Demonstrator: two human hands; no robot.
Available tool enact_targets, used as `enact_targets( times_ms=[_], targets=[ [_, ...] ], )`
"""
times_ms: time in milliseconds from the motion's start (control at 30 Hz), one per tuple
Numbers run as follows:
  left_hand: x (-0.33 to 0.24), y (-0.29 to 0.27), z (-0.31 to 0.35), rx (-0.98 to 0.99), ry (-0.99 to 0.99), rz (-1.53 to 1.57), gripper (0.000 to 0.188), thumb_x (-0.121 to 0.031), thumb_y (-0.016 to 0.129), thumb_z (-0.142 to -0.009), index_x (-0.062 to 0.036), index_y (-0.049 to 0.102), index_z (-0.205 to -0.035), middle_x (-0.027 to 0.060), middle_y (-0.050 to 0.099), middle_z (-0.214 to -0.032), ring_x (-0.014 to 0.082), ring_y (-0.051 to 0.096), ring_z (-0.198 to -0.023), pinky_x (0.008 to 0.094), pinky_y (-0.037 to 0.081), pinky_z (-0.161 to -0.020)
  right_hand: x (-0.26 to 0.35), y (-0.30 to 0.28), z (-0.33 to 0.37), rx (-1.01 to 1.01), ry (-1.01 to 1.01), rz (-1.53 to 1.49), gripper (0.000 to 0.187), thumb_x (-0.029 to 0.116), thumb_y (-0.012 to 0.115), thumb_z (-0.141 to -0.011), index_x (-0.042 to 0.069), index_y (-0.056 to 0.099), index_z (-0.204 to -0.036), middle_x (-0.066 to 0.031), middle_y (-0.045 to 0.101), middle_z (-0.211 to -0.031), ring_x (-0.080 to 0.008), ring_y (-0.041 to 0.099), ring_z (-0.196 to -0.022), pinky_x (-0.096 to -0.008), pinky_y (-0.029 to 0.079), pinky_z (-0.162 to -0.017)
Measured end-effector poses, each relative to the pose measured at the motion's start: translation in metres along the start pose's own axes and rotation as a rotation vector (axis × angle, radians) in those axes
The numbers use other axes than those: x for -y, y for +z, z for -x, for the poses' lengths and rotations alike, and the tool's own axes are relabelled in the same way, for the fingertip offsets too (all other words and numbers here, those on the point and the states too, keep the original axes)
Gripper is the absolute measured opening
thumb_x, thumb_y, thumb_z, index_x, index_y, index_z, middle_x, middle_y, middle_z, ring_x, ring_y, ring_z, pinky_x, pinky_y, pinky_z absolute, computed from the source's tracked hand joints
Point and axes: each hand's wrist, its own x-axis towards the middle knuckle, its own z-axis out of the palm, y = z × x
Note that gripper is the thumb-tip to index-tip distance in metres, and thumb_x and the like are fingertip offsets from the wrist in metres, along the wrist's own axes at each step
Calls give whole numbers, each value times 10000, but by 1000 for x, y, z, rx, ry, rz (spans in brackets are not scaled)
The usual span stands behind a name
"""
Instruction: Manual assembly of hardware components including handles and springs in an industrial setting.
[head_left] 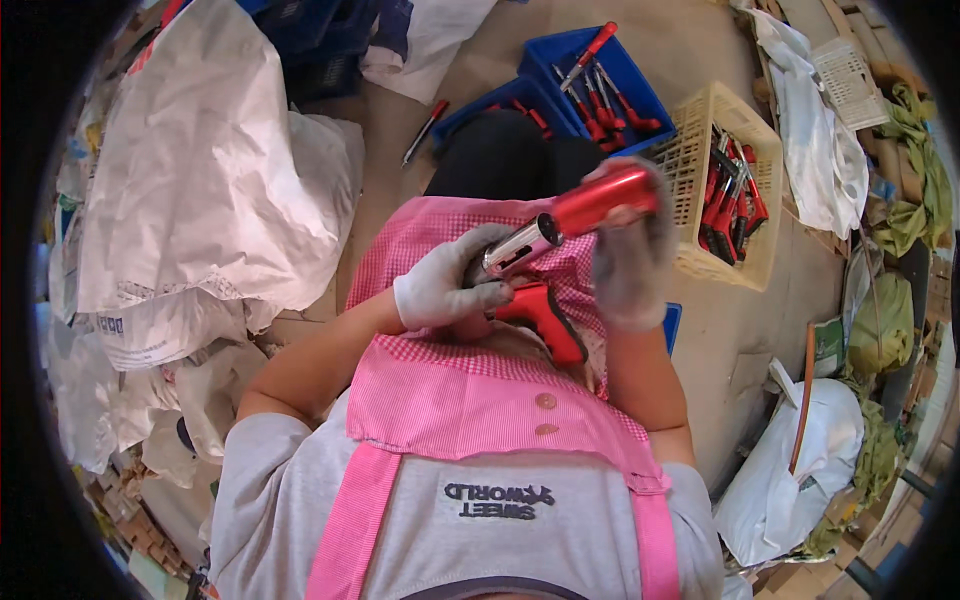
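My left hand [450, 280], in a white glove, is closed around a shiny chrome tube [522, 247] with a dark hole and slot near its end. Just beneath it, over my lap, lies a red grip with black edging [548, 322]; whether it joins the tube is hidden. My right hand [635, 255], gloved and smeared by motion, holds a glossy red cylinder [603, 200]. The red cylinder's near end is right beside the tube's upper end; I cannot tell if they touch. A pink checked apron [420, 235] covers my lap.
Ahead stand blue bins [655, 95] with red-handled metal tools. A cream plastic basket [765, 150] to the right holds more red-and-black tools. One red-handled tool [425, 132] lies on the floor. Large white sacks [200, 170] crowd the left; white and green bags [800, 460] line the right.
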Motion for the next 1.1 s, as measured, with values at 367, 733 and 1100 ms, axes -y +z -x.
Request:
enact_targets(
  times_ms=[367,733,1100],
  targets=[
    [-24,-37,-28,32,-36,417,618,-493,558,-843,-12,388,-1191,54,502,-844,77,458,-573,194,352,-452,-117,-233,134,-1215,517,691,457,251,597,-874,4,446,-1227,-87,554,-1007,-159,532,-804,-278,483,-660],
    [-20,-49,-95,-170,-261,613,607,-487,759,-683,4,541,-965,147,599,-776,162,550,-577,239,400,-475,-251,-297,49,-389,433,1176,307,111,564,-812,57,568,-1115,-151,585,-1085,-324,575,-967,-385,462,-852],
    [19,-70,-95,48,-405,780,489,-143,713,-758,69,494,-1141,240,607,-994,297,624,-925,387,500,-784,-400,-289,-118,517,738,1659,419,126,338,-880,142,419,-1291,-175,503,-1225,-361,576,-1017,-462,474,-852]
  ],
)
